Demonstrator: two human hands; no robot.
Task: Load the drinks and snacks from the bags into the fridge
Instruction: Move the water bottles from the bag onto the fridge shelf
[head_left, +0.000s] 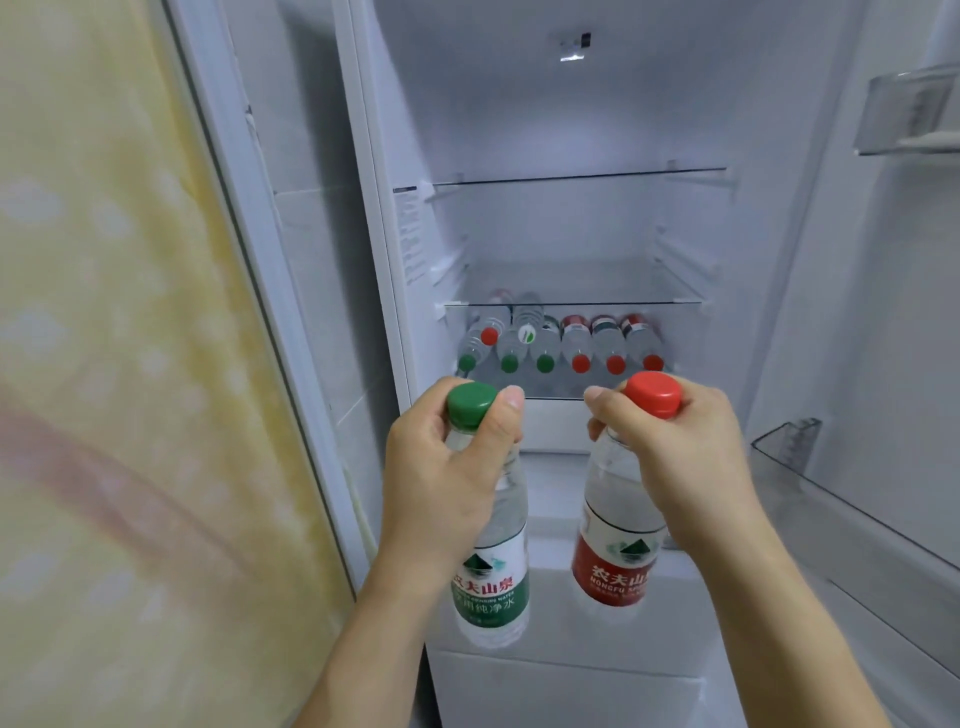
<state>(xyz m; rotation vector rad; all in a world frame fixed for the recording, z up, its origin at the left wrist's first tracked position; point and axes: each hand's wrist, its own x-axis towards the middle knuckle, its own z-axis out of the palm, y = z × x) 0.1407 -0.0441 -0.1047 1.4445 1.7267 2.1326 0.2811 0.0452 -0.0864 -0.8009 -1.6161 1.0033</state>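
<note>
Starting from the left, there's a yellow patterned curtain (104, 338) filling that whole side, right up against the fridge (571, 130), so you don't have a lot of elbow room there.

Your left hand (447, 467) is closed around the neck of the green-capped bottle (493, 545), fingers wrapped just under the cap, thumb pressed on the side. It hangs upright, label facing you, in front of the open fridge and not resting on anything as far as I can tell.

Straight ahead and further in, the lower glass shelf (561, 387) already has a row of bottles (561, 348) lying on their sides, caps toward you: greens on the left, reds on the right, plus a couple stacked on top at the left end. The upper glass shelf (576, 176) looks bare.

Your right hand (675, 457) is doing the same thing with the red-capped bottle (618, 530): curled shut around the neck, bottle dangling upright.

Far right, the door bins (789, 447) look empty from here.

So I'd say you're mid-load, carrying a pair in, neither placed yet. That bottom row looks pretty much full across, so next you'll probably need to tip each bottle flat and lay it on top of the row, green on the green side, red on the red side if you're keeping the sorting. Round bottles on round bottles will roll, so settle them into the grooves between the ones below. Or just use the shelf above.
</note>
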